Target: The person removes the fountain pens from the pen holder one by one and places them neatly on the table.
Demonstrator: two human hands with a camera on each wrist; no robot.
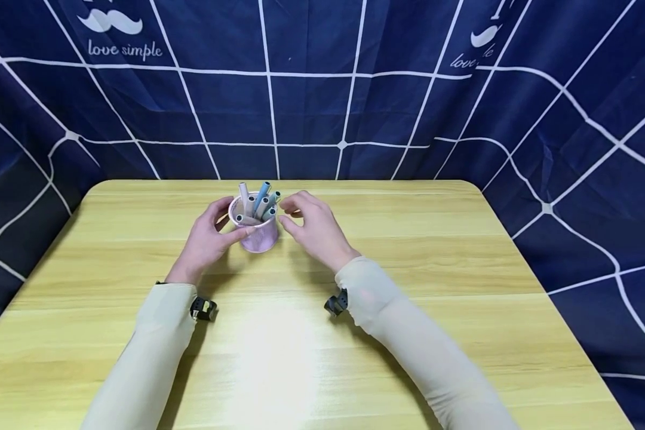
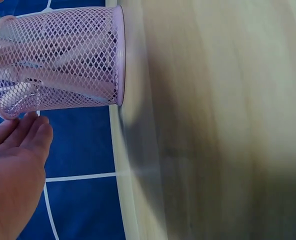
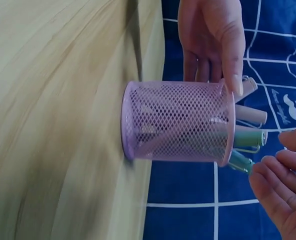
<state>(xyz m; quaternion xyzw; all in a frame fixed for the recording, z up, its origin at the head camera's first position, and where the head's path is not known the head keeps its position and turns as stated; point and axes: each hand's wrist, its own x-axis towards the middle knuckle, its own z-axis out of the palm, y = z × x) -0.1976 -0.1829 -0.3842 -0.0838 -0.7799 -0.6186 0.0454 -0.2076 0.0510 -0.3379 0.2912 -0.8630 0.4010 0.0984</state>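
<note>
A pink-purple mesh pen holder [image 1: 260, 240] stands upright at the far part of the table, with several capped pens in it. Among them are a blue pen [image 1: 261, 196], a pale pink pen [image 1: 243, 194] and a green pen [image 3: 249, 137]. My left hand [image 1: 205, 237] holds the holder from its left side, the thumb near the front rim and the fingers behind. Just right of the pens hovers my right hand [image 1: 318, 230], its fingers loosely bent with nothing between them. In the right wrist view its fingertips come close to a teal pen cap [image 3: 241, 162]; contact is unclear.
The light wood table [image 1: 430, 263] reaches back to a dark blue curtain [image 1: 312, 107] with white grid lines, which also hangs at both sides. Black wrist cameras are strapped at the left cuff [image 1: 177, 298] and right cuff [image 1: 357, 286]. Bright glare lies on the tabletop's front middle.
</note>
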